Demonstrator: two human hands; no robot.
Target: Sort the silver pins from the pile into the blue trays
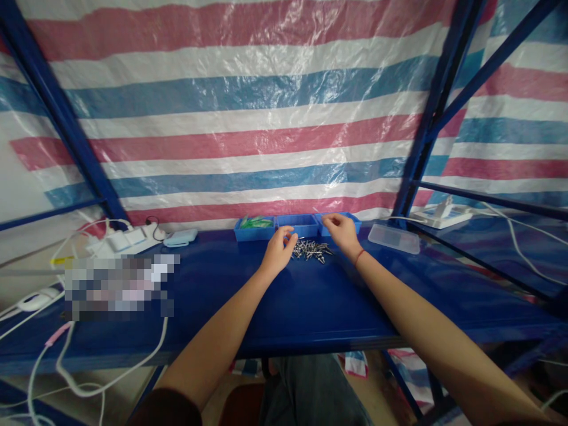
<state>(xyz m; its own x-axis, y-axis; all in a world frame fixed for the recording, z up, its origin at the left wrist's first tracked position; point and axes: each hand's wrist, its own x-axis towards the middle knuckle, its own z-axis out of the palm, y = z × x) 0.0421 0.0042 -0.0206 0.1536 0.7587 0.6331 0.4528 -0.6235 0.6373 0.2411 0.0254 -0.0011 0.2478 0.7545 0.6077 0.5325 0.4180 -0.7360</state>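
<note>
My left hand [280, 247] rests at the left edge of a pile of small, slim silver metal pieces [311, 249] on the blue tabletop. Its fingers are loosely curled with a gap between them, and nothing shows in it. My right hand [341, 231], with a red cord at the wrist, is up at the right blue bin [357, 225], partly covering it. Thumb and fingertips are pinched together; whatever they hold is too small to make out. Beside it stands the middle blue bin [298, 232]. Green slender pieces [256, 222] lie in the left blue bin [254, 235].
A clear plastic lid or tray [394, 238] lies to the right. Power strips [122, 239] with white cables, a light-blue box [180, 238] and a pixelated object [119, 287] occupy the left. Blue frame posts [421, 130] and a striped sheet [257, 130] bound the table.
</note>
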